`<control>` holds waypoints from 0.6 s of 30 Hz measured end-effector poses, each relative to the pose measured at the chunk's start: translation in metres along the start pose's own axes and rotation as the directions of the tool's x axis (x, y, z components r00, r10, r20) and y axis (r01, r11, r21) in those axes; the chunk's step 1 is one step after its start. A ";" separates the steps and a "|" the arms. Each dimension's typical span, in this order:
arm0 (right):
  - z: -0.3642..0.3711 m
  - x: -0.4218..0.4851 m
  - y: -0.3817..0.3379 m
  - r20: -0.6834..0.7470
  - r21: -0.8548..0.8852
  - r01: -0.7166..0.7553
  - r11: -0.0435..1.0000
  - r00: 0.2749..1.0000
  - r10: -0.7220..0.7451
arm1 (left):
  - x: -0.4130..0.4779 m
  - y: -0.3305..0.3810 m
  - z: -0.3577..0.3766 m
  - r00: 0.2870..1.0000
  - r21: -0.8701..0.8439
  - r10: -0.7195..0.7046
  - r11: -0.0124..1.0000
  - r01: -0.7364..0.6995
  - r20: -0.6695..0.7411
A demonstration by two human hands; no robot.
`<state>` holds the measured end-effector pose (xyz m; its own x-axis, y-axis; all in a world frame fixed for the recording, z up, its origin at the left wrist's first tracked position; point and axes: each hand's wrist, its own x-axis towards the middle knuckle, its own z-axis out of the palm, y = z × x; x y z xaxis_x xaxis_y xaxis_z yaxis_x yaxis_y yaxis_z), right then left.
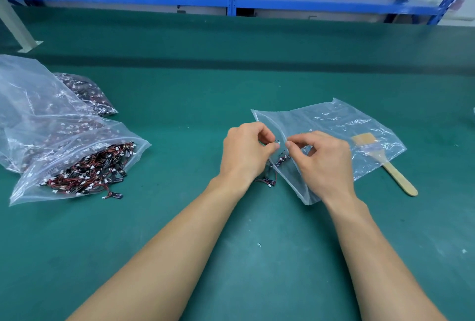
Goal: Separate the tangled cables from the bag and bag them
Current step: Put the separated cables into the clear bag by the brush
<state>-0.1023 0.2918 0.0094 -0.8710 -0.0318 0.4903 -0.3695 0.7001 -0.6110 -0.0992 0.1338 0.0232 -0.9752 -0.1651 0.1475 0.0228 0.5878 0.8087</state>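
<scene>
Item: cable sorting, early stage. A small clear bag [334, 127] of thin glossy crinkled film lies flat on the green matt bench [257, 68] and serves as landmark. At its open mouth a single cable [277, 142], a fine looped wire, is pinched in the narrow grip of the left hand [245, 152]. The grip of the right hand [325, 163] is also narrow, thumb and forefinger closed seemingly on the bag's lip, though this cannot be told for certain. A few separated cables [268, 181], red-and-black leads with small dark tags and white plugs, are seen just beside and partly inside the mouth. The bag is otherwise judged nearly unfilled. Well to the left of it, the supply bag [77, 163] is packed with a dense tangle spilling from its opening. More filled bags [87, 94] lie behind that, so most of the work is judged outstanding. Partly under the landmark's right edge lies a flat pale wooden brush [395, 175].
</scene>
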 end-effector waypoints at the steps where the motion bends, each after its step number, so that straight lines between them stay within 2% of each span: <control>1: 0.000 0.000 -0.001 -0.006 0.002 0.008 1.000 1.000 -0.008 | 0.001 0.004 0.002 1.000 0.004 -0.009 1.000 0.009 -0.010; 5: -0.001 0.000 -0.003 -0.043 0.009 0.053 0.999 0.998 -0.053 | 0.004 0.017 0.009 0.998 0.027 -0.032 0.999 0.033 -0.051; 9: -0.001 -0.001 -0.004 -0.065 0.034 0.059 0.998 0.996 -0.057 | 0.010 0.022 0.013 0.995 0.025 -0.090 0.996 0.090 -0.033; 15: -0.002 -0.001 -0.003 -0.065 0.034 0.055 0.998 0.996 -0.053 | 0.005 0.015 0.012 0.991 -0.014 0.056 0.998 -0.054 0.121; 18: -0.002 -0.001 -0.003 -0.068 0.025 0.048 0.999 0.997 -0.046 | 0.003 0.008 0.003 0.984 -0.057 0.111 0.993 -0.103 0.139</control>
<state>-0.0997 0.2910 0.0119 -0.8287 -0.0153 0.5594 -0.4191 0.6795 -0.6022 -0.1027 0.1402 0.0282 -0.9878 0.0127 0.1553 0.1361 0.5553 0.8205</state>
